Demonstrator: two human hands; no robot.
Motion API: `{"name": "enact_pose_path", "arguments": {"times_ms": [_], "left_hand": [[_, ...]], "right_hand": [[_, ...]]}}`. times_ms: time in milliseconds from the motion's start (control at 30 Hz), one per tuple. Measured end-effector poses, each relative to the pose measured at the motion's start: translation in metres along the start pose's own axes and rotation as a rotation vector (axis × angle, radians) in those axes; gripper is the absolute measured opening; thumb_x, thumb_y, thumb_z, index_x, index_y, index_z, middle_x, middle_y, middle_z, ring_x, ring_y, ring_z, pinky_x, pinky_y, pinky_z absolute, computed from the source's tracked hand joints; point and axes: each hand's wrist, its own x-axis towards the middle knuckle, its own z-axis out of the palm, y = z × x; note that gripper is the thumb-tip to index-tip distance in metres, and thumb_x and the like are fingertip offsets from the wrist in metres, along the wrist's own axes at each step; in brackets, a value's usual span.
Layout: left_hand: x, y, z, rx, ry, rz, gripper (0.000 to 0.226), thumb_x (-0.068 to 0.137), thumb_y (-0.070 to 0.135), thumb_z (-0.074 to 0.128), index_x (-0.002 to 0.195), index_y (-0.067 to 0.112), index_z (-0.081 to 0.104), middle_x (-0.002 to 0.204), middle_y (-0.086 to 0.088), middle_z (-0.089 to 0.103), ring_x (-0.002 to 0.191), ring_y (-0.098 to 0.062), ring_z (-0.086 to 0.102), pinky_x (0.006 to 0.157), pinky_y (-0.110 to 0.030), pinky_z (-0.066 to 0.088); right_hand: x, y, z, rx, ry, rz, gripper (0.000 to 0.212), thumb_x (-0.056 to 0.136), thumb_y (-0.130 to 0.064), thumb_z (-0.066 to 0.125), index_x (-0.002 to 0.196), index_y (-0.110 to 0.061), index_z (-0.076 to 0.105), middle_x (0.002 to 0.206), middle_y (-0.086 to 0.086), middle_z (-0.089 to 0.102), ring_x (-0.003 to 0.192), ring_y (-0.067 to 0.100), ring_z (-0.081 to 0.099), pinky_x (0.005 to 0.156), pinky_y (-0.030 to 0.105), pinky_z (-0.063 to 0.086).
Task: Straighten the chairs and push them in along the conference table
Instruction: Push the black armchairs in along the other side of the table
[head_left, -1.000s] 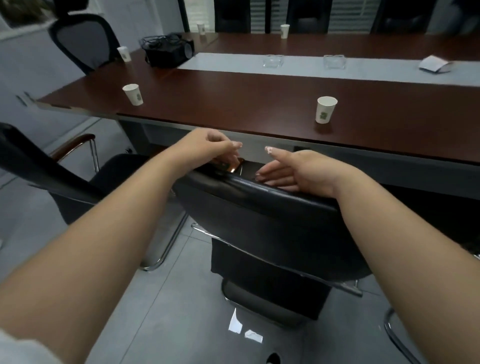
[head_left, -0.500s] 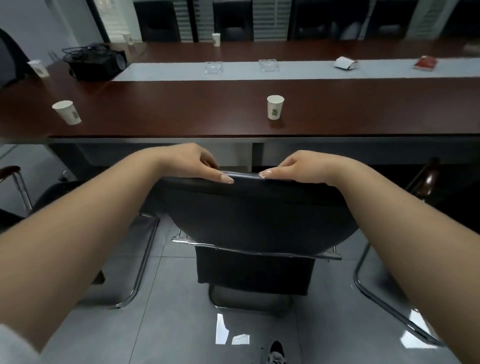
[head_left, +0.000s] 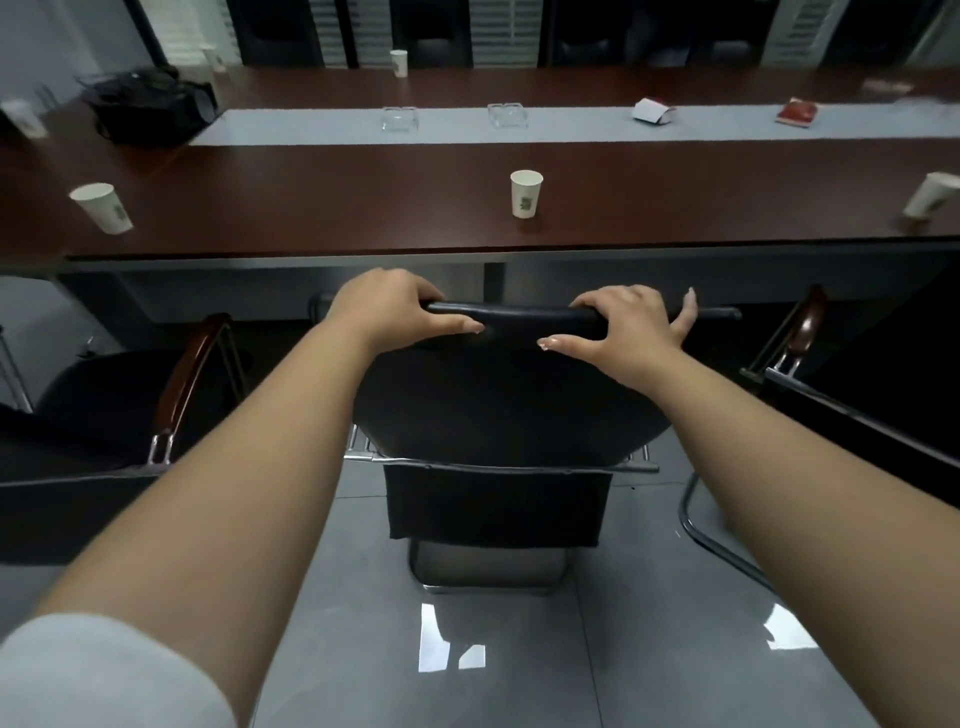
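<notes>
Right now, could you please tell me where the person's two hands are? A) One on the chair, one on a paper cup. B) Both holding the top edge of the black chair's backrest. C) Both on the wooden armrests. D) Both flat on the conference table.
B: the left hand and right hand both curl over the top edge of the black chair.
</notes>
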Motion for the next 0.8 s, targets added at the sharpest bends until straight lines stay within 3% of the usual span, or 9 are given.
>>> {"name": "enact_pose_path", "arguments": {"times_ms": [400,600,733,800], "left_hand": [[-0.010,0.054,0.019,0.103,0.090,-0.043,0.065,0.074,0.073,0.045,0.111,0.023,0.065,0.096,-0.002,0.068,0.088,-0.021,0.060,0.067,-0.028,0.043],[-0.020,0.057,0.022,0.154,0.094,-0.039,0.065,0.077,0.071,0.043,0.115,0.022,0.062,0.104,-0.002,0.067,0.098,-0.023,0.059,0.076,-0.030,0.037],[-0.021,0.055,0.024,0.143,0.108,-0.025,0.065,0.077,0.070,0.044,0.116,0.021,0.062,0.109,-0.003,0.067,0.103,-0.025,0.058,0.086,-0.033,0.038],[-0.019,0.051,0.024,0.123,0.110,-0.026,0.064,0.078,0.068,0.045,0.115,0.019,0.062,0.107,-0.004,0.068,0.102,-0.026,0.058,0.085,-0.032,0.037]], "right_hand": [[0.012,0.054,-0.027,0.018,-0.072,-0.135,0.048,0.082,-0.062,0.051,0.119,-0.031,0.055,0.125,-0.003,0.053,0.131,0.022,0.033,0.111,0.053,0.002],[0.011,0.063,-0.035,-0.027,-0.212,-0.173,0.060,0.079,-0.069,0.048,0.124,-0.030,0.051,0.126,-0.001,0.053,0.129,0.025,0.037,0.111,0.050,0.010],[0.012,0.065,-0.030,-0.039,-0.133,-0.181,0.059,0.075,-0.070,0.052,0.117,-0.030,0.057,0.123,-0.004,0.053,0.130,0.021,0.036,0.112,0.054,0.002],[0.017,0.063,-0.029,-0.007,-0.101,-0.191,0.055,0.075,-0.067,0.057,0.116,-0.031,0.059,0.133,-0.007,0.048,0.133,0.018,0.032,0.112,0.053,0.002]]}}
